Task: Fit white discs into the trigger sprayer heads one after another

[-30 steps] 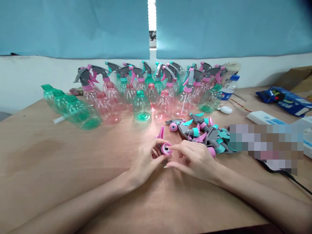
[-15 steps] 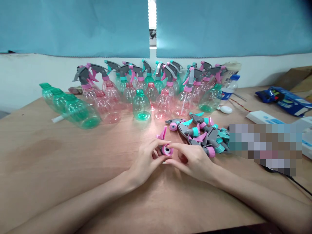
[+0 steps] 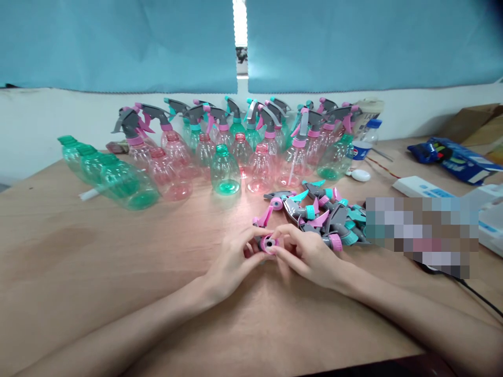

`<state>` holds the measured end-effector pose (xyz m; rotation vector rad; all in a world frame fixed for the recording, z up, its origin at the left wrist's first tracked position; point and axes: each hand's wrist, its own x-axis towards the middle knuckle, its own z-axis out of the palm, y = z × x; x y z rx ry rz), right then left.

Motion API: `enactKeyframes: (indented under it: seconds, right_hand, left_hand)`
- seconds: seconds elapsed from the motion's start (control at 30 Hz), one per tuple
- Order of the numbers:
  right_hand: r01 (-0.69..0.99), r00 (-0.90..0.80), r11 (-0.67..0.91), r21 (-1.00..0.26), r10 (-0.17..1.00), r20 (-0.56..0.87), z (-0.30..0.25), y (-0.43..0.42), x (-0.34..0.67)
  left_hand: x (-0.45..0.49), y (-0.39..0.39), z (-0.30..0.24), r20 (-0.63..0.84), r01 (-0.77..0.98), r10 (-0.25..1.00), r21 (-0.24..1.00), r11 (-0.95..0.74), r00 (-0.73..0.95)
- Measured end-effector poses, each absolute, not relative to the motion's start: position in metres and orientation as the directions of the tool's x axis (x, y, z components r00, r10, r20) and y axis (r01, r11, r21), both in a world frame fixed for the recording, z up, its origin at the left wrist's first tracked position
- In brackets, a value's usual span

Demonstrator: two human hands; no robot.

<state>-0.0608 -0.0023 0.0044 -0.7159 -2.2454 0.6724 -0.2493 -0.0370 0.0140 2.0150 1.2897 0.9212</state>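
My left hand (image 3: 234, 256) is closed around a grey spray head (image 3: 269, 243) with a pink collar. The collar's open end faces me, showing a white inside with a dark hole. Its pink trigger sticks up beyond my left fingers. The thumb and index fingertip of my right hand (image 3: 312, 256) pinch at the collar's right edge; its other fingers are curled and partly hidden. Just right of my hands lies a pile of loose spray heads (image 3: 314, 212) in grey, pink and turquoise.
Several pink and green bottles stand behind, including an uncapped green bottle (image 3: 225, 173) and a pink one (image 3: 260, 170). Many farther back carry spray heads. Green bottles (image 3: 129, 183) lean at left near a white tube (image 3: 90, 193). A power strip (image 3: 426, 187) and blue packet (image 3: 458, 159) lie right.
My right thumb and index finger have moved in closer on the collar's open end. The view has shifted slightly, and the spray head stays in my left hand.
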Motion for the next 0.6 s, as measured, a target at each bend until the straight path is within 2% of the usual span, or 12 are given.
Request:
enactKeyframes:
  seconds: [0.4, 0.6]
  right_hand:
    - [0.364, -0.586, 0.696, -0.620, 0.688, 0.428, 0.0074, -0.0019, -0.0597]
    - [0.391, -0.644, 0.730, -0.561, 0.652, 0.401, 0.0067, 0.0020, -0.0589]
  left_hand:
    - [-0.2491, -0.0360, 0.0135, 0.266, 0.545, 0.904, 0.728, -0.416, 0.336]
    - [-0.2491, -0.0362, 0.0125, 0.230, 0.557, 0.916, 0.736, -0.385, 0.330]
